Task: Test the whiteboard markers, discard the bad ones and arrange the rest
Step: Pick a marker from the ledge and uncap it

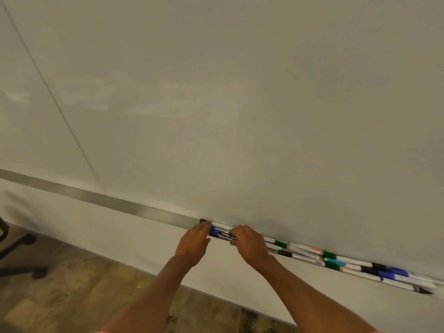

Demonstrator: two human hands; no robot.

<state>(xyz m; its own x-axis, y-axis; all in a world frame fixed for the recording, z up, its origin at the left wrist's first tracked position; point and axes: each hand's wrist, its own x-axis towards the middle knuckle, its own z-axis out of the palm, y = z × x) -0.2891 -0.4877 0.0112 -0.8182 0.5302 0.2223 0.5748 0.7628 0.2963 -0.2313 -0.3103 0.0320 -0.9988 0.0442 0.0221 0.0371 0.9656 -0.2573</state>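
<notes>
Single head cam is looking fwd and down at the whiteboard (240, 92), standing close, w/ the metal marker tray (120, 203) running diagonally lower-left to right. Floor (72, 284) is showing bottom-left; both forearms are reaching in from bottom edge.

Black chair base (16, 255) at left; wood-look floor (79, 292) below.

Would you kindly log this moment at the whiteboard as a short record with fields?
setting: whiteboard with metal tray along its bottom edge
left hand: on the left end of the blue marker
right hand: on its right end
other markers: row lying in the tray to the right; green, blue, black and red caps
board surface: no marks visible
floor: wood-look, chair base at left
</notes>
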